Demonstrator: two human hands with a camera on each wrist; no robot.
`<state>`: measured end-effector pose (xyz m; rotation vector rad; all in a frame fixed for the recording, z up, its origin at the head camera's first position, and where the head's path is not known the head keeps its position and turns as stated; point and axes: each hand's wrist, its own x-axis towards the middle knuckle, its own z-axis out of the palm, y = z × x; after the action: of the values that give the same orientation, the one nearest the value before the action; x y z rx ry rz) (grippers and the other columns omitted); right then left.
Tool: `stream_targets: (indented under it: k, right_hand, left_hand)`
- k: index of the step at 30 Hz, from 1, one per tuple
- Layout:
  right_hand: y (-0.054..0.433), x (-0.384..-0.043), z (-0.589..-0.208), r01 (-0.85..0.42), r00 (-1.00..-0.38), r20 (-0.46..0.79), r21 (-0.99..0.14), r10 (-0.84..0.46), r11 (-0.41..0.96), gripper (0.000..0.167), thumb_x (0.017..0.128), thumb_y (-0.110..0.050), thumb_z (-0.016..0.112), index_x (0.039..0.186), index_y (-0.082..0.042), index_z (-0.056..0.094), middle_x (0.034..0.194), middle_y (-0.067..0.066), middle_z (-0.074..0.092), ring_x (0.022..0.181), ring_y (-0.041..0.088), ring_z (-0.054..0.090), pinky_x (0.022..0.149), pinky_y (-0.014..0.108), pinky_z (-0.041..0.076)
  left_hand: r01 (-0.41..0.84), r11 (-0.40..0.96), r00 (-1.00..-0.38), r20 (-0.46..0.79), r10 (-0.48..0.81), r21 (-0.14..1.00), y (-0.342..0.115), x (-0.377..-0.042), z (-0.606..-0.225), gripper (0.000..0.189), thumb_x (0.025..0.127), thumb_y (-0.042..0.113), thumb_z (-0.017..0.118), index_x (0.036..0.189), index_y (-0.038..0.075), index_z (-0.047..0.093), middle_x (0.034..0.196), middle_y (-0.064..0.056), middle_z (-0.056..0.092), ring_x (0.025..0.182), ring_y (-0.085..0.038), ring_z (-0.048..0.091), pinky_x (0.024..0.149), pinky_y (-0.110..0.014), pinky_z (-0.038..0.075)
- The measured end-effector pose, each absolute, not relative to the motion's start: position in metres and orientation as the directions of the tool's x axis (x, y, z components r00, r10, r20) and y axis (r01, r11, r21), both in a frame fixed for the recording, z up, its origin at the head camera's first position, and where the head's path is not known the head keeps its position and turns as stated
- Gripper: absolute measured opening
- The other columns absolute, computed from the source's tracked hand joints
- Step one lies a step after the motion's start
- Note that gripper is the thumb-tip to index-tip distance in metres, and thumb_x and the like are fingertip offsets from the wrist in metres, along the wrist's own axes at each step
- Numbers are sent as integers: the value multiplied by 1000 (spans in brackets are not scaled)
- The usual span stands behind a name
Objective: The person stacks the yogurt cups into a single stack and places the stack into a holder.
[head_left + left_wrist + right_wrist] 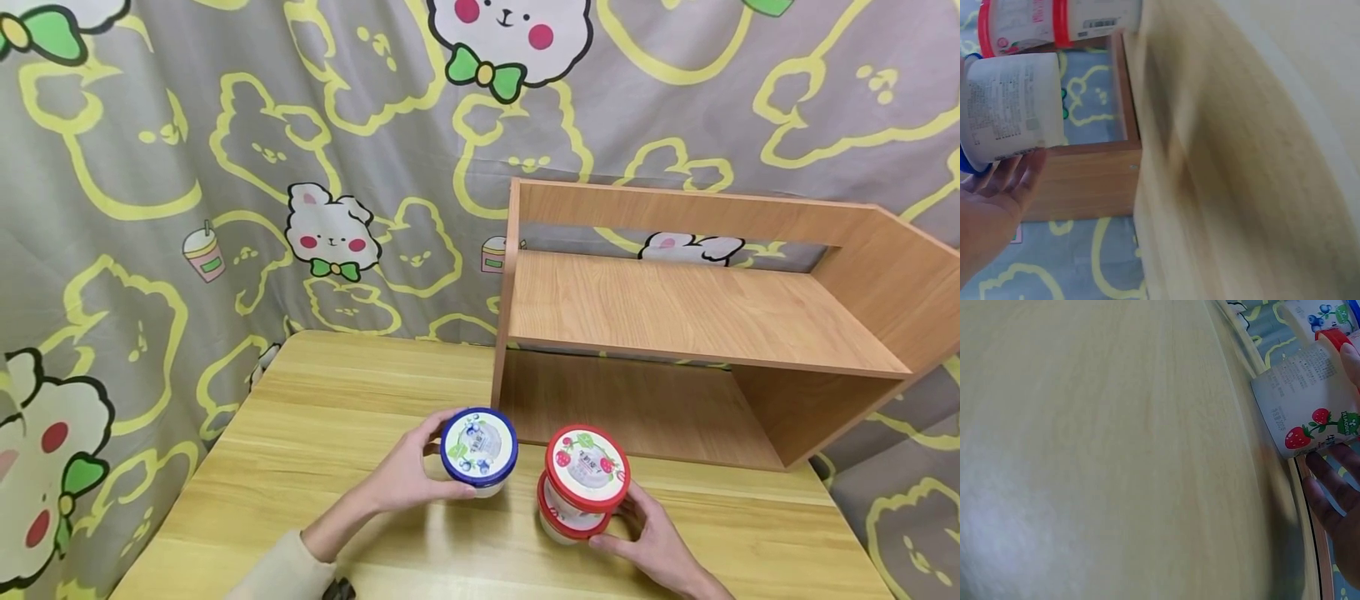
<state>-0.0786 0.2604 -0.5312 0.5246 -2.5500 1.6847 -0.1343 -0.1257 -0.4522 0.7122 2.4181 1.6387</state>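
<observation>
Left hand (pixel 408 479) curled round the blue-lidded tub (pixel 478 448), fingers on its side wall, tub upright near the middle of the worktop (pixel 315 417). Right hand (pixel 660 546) grips the lower of two red-lidded tubs (pixel 587 469); they look stacked one on the other, the top one slightly tilted toward the camera. Blue tub and red stack sit just beside each other, not clearly touching. Left wrist view: fingers (pixel 1013 181) under the blue tub's printed white wall, red tubs behind it. Right wrist view: strawberry print on the tub side, fingers (pixel 1335 494) against it, much blur.

Right behind the tubs stands a wooden shelf unit (pixel 697 325), open front, one board across the middle, lower bay just behind the red stack. Its left side panel rises right behind the blue tub. Cartoon bunny curtain (pixel 225 167) hangs behind the worktop and shelf.
</observation>
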Motion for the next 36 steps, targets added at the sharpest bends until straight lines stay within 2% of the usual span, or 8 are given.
stream_targets:
  k: [13, 20, 36]
  right_hand:
    - [260, -78, -533, -321, -935, 241, -885, -259, 337, 74, 79, -1, 89, 144, -1, 53, 132, -27, 63, 115, -7, 63, 99, 9, 51]
    - [260, -78, -532, -323, -935, 241, -881, -259, 345, 74, 79, -1, 89, 144, -1, 54, 132, -27, 63, 115, -7, 63, 99, 9, 51]
    - [259, -79, -530, -305, -942, 222, -879, -252, 366, 74, 80, -3, 90, 144, -3, 54, 132, -27, 63, 115, -7, 63, 98, 11, 52]
  left_hand:
    - [308, 275, -889, 173, 424, 911, -117, -135, -430, 100, 74, 30, 97, 158, 21, 44, 151, -4, 60, 135, -25, 58, 112, -43, 53]
    - [320, 249, -885, 194, 424, 914, -111, -133, -418, 96, 75, 28, 96, 157, 25, 45, 150, -1, 60, 134, -24, 58, 110, -42, 53]
    - [372, 193, -850, 249, 465, 908, -98, -132, -395, 95, 76, 26, 96, 157, 23, 45, 151, 1, 59, 133, -21, 58, 108, -37, 55]
